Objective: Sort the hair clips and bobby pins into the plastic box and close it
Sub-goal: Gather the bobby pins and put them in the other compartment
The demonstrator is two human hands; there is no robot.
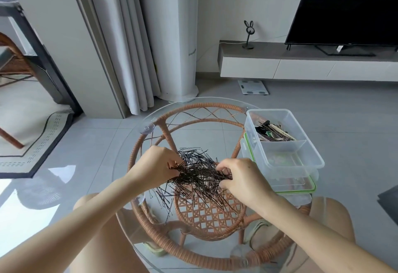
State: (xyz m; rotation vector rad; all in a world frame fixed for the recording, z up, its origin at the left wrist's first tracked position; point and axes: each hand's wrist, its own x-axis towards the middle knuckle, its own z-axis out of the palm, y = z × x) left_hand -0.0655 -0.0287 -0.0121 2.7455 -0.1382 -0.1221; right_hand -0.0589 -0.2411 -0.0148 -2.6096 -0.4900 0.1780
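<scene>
Left hand (pixel 156 163), right hand (pixel 244 179): bobby pins (pixel 197 178) pinched

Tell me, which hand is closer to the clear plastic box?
Right. The right hand grips the bobby pins just beside the clear plastic box, at its near left corner; the left hand grips them on the pile's opposite side, farther away.

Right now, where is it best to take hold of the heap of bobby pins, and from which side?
Probably the dense middle of the bobby pins, pinched from both sides, as the left hand and right hand do: there the pins cross and tangle, while the near edge fans into loose strays.
</scene>
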